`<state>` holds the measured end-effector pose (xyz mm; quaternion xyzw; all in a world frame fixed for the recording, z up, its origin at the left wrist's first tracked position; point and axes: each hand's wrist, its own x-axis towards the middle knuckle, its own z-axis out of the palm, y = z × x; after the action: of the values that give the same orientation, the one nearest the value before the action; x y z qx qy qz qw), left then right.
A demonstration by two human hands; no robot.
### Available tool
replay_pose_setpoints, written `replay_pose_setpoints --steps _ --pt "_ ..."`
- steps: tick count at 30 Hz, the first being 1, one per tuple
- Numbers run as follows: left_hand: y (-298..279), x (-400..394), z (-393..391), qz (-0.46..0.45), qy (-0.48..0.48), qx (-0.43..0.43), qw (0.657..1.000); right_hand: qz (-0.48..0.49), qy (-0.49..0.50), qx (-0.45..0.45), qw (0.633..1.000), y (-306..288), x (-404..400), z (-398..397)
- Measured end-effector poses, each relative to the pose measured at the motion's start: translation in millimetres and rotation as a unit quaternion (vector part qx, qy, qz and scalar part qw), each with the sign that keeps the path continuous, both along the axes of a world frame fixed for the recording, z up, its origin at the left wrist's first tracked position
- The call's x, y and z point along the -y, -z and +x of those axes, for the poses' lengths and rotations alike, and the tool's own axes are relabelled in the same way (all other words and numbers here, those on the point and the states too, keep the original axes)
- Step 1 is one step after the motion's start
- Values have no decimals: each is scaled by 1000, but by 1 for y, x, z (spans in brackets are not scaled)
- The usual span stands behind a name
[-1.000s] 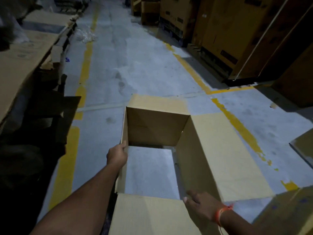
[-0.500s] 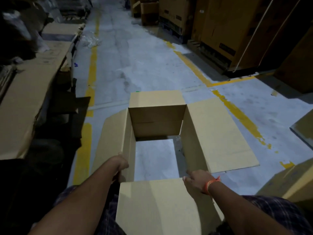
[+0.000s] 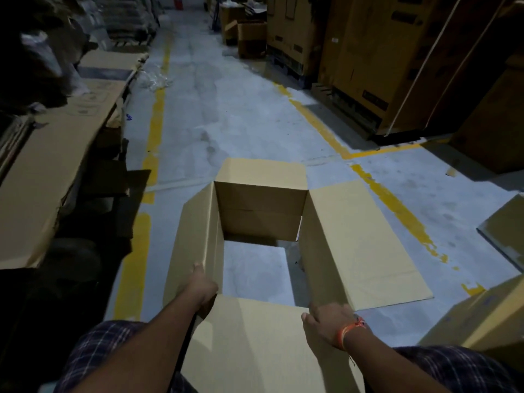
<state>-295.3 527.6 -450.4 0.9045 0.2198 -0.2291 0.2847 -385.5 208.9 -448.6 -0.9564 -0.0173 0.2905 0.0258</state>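
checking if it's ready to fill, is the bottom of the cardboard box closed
No, the floor shows straight through the open bottom of the cardboard box, between its four walls.

Tan carton (image 3: 354, 236); yellow floor lines (image 3: 157, 129); orange wristband (image 3: 347, 333).

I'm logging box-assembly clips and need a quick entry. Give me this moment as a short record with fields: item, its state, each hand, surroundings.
item: cardboard box
state: opened up square, flaps spread outward, bottom not closed, grey floor visible through it
left hand: grips the left wall by the near corner
right hand: holds the near right corner; orange wristband on the wrist
surroundings: yellow floor lines, flattened cardboard stacked on the left, large cartons on the right
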Motion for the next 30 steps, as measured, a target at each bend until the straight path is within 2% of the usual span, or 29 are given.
replay_pose_setpoints --steps 3,6,10,15,22,26,30 --pt "1 17 8 -27 74 63 995 -6 6 4 1000 1 -3 2" --pt "12 33 18 -62 134 79 986 -3 23 12 1000 3 -7 6" --pt "28 50 33 11 177 94 980 -1 31 13 999 6 -12 11" --pt "41 63 49 58 175 120 976 34 41 15 998 7 -9 18" --pt "51 59 67 141 164 94 972 197 0 -37 980 16 -43 14" --pt "54 60 72 135 174 99 970 217 -29 -67 973 8 -62 9" --pt "54 64 76 110 173 91 975 232 -27 -50 971 -9 -36 24"
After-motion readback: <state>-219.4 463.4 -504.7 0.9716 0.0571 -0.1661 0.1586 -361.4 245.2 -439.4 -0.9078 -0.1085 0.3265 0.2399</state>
